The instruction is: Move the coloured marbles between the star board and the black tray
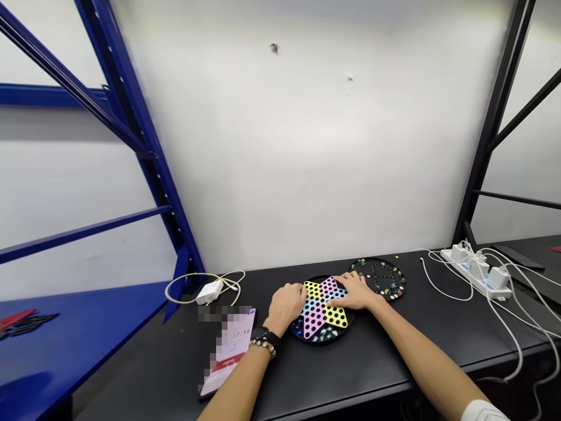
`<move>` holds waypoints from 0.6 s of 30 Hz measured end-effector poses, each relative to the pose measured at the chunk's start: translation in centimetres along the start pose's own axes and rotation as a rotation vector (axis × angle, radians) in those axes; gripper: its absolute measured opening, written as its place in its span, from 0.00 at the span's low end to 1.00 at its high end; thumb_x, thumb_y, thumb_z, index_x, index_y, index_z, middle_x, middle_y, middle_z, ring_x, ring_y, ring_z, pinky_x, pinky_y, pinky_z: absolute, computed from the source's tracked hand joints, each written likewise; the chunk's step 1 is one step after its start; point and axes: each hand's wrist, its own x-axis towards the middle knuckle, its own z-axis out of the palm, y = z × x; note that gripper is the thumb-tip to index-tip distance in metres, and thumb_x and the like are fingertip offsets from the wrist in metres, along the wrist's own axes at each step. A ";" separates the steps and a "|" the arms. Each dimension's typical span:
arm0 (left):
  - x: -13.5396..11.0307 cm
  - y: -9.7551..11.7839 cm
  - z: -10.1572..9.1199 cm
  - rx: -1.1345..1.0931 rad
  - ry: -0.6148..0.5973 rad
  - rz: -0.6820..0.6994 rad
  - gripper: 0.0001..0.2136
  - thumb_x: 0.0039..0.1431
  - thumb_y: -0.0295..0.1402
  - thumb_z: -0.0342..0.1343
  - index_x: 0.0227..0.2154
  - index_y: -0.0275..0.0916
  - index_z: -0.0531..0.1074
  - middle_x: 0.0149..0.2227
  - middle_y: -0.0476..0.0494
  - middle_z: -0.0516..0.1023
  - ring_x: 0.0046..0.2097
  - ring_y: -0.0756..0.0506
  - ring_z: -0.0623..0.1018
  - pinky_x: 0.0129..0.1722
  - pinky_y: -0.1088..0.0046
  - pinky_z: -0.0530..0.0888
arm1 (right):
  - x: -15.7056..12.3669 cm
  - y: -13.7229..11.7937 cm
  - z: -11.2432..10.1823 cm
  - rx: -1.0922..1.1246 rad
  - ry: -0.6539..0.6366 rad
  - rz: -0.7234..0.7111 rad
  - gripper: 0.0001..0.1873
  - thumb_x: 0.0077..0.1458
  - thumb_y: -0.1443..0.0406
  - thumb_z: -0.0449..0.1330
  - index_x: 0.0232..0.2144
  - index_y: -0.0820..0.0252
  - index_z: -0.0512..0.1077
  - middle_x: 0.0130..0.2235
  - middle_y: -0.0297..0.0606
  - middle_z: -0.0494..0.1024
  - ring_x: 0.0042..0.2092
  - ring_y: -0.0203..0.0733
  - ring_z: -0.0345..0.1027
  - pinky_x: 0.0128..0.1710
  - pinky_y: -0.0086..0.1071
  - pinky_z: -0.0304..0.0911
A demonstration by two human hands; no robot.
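A round black Chinese checkers board (322,316) with a star of yellow, pink and blue holed panels lies on the black table (372,362). Several marbles sit in its rim pockets. My left hand (287,305) rests at the board's left edge with its fingers curled under, and what they hold, if anything, is hidden. My right hand (357,290) lies on the board's upper right part, fingers pressed down flat on the star. A second round black tray (379,278) with marbles around it sits just behind my right hand.
A phone (230,351) lies face up left of my left forearm. A white charger with coiled cable (210,289) lies behind it. A power strip (477,272) with plugs and white cables lies at the right. Blue shelving (131,128) stands left, a black rack (495,134) right.
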 end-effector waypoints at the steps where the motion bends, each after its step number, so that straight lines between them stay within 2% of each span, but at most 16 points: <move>1: 0.0 0.1 -0.2 -0.008 0.008 -0.002 0.20 0.66 0.35 0.39 0.34 0.36 0.77 0.36 0.36 0.81 0.40 0.40 0.79 0.38 0.67 0.69 | 0.0 -0.1 0.0 0.004 0.020 -0.007 0.44 0.47 0.40 0.59 0.62 0.51 0.60 0.58 0.46 0.64 0.61 0.57 0.50 0.61 0.54 0.39; 3: 0.0 0.2 -0.8 -0.021 0.029 -0.004 0.21 0.67 0.38 0.38 0.34 0.38 0.77 0.35 0.38 0.81 0.39 0.42 0.79 0.37 0.70 0.68 | -0.1 -0.8 -0.2 0.026 0.115 -0.042 0.41 0.47 0.41 0.61 0.59 0.53 0.64 0.56 0.45 0.66 0.59 0.55 0.53 0.60 0.52 0.43; 5: 0.0 0.6 -1.4 -0.058 0.102 0.003 0.23 0.68 0.39 0.36 0.31 0.39 0.76 0.32 0.42 0.80 0.35 0.45 0.78 0.33 0.73 0.65 | 0.0 -1.9 -0.3 0.103 0.274 -0.093 0.34 0.49 0.43 0.60 0.53 0.54 0.69 0.52 0.43 0.68 0.56 0.51 0.56 0.57 0.48 0.49; 7: -0.1 1.4 -1.7 -0.129 0.236 0.043 0.23 0.69 0.40 0.35 0.26 0.40 0.72 0.27 0.45 0.78 0.30 0.47 0.75 0.30 0.74 0.62 | 0.2 -3.5 -0.2 0.299 0.430 -0.112 0.26 0.54 0.44 0.56 0.45 0.55 0.72 0.47 0.41 0.71 0.50 0.47 0.61 0.53 0.43 0.55; 8: -0.2 1.9 -1.8 -0.172 0.308 0.079 0.23 0.69 0.40 0.35 0.24 0.39 0.71 0.25 0.46 0.76 0.28 0.48 0.73 0.29 0.74 0.61 | 0.4 -4.3 0.0 0.461 0.460 -0.093 0.25 0.57 0.44 0.53 0.41 0.56 0.73 0.43 0.41 0.72 0.45 0.44 0.64 0.48 0.40 0.59; 9: -0.3 2.5 -1.8 -0.212 0.366 0.124 0.23 0.69 0.39 0.35 0.23 0.39 0.69 0.24 0.47 0.74 0.27 0.49 0.72 0.29 0.74 0.60 | 0.6 -5.2 0.3 0.660 0.435 -0.056 0.27 0.58 0.42 0.49 0.36 0.57 0.73 0.38 0.40 0.72 0.39 0.41 0.65 0.41 0.37 0.61; 10: -0.5 3.1 -1.7 -0.244 0.397 0.174 0.23 0.68 0.39 0.35 0.22 0.39 0.68 0.23 0.47 0.73 0.26 0.49 0.71 0.28 0.73 0.60 | 0.7 -5.9 0.7 0.880 0.341 -0.005 0.30 0.59 0.41 0.45 0.31 0.58 0.72 0.33 0.39 0.72 0.32 0.38 0.64 0.33 0.33 0.61; 12: -0.7 4.5 -1.5 -0.277 0.393 0.278 0.22 0.68 0.38 0.35 0.23 0.39 0.68 0.24 0.48 0.72 0.26 0.49 0.70 0.28 0.73 0.59 | 1.0 -7.0 1.6 1.284 0.035 0.132 0.35 0.58 0.38 0.39 0.25 0.58 0.67 0.24 0.35 0.67 0.22 0.34 0.57 0.21 0.28 0.52; 13: -0.8 5.1 -1.4 -0.277 0.369 0.325 0.20 0.68 0.38 0.36 0.25 0.40 0.68 0.26 0.48 0.73 0.27 0.49 0.70 0.28 0.73 0.60 | 1.1 -7.4 2.1 1.438 -0.102 0.206 0.36 0.57 0.37 0.38 0.22 0.58 0.64 0.20 0.32 0.64 0.19 0.33 0.54 0.18 0.26 0.46; 14: -0.9 5.7 -1.3 -0.269 0.342 0.360 0.19 0.68 0.38 0.37 0.27 0.40 0.68 0.28 0.48 0.74 0.28 0.48 0.70 0.29 0.72 0.61 | 1.1 -7.6 2.5 1.559 -0.183 0.273 0.35 0.57 0.36 0.37 0.21 0.58 0.62 0.17 0.30 0.61 0.17 0.32 0.51 0.16 0.25 0.42; 15: -1.0 6.1 -1.2 -0.260 0.317 0.384 0.17 0.68 0.37 0.37 0.29 0.40 0.68 0.30 0.48 0.75 0.29 0.48 0.71 0.30 0.72 0.61 | 1.2 -7.6 2.8 1.656 -0.204 0.325 0.34 0.57 0.37 0.38 0.20 0.57 0.60 0.16 0.29 0.58 0.16 0.31 0.49 0.15 0.24 0.39; 18: -1.3 7.0 -1.2 -0.214 0.289 0.434 0.15 0.68 0.34 0.37 0.33 0.40 0.68 0.34 0.46 0.74 0.35 0.46 0.71 0.36 0.69 0.64 | 1.3 -7.3 3.1 1.857 -0.082 0.375 0.29 0.58 0.41 0.43 0.20 0.57 0.56 0.14 0.27 0.57 0.15 0.29 0.46 0.14 0.23 0.36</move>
